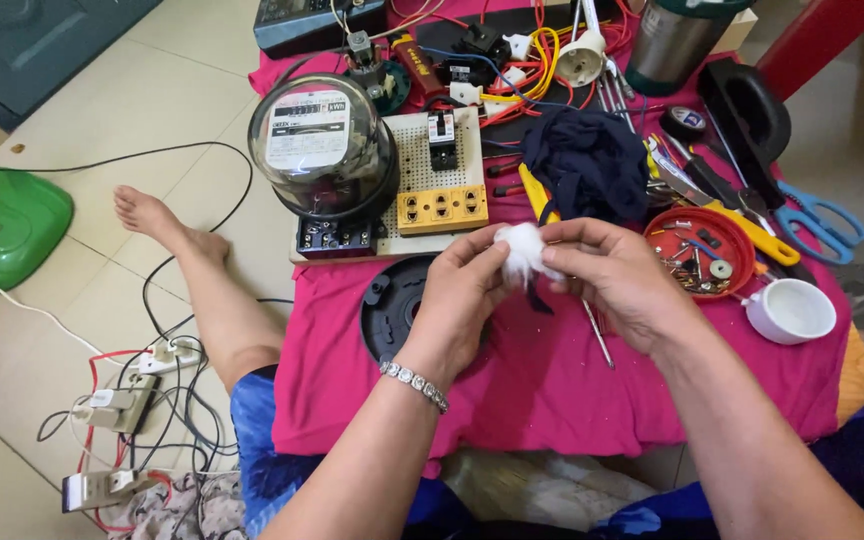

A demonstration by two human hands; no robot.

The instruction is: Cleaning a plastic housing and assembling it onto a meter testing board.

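Both my hands meet above a low table under a pink cloth [512, 390]. My left hand [459, 300], with a bracelet on its wrist, and my right hand [617, 275] pinch a small white tuft of cotton [524, 250] between their fingertips. A dark thin piece hangs just below the tuft; what it is cannot be told. Under my left hand lies a round black cover [388, 300]. A thin metal rod [597, 335] lies on the cloth under my right hand.
An electricity meter with a glass dome [322, 145] stands on a white board with yellow sockets [442, 208]. A dark blue rag [587, 165], a red dish of small parts [700, 250], a white cup [790, 310], blue scissors [822, 220] and several tools and wires crowd the table. My bare leg [207, 290] and power strips [122, 405] are on the floor at left.
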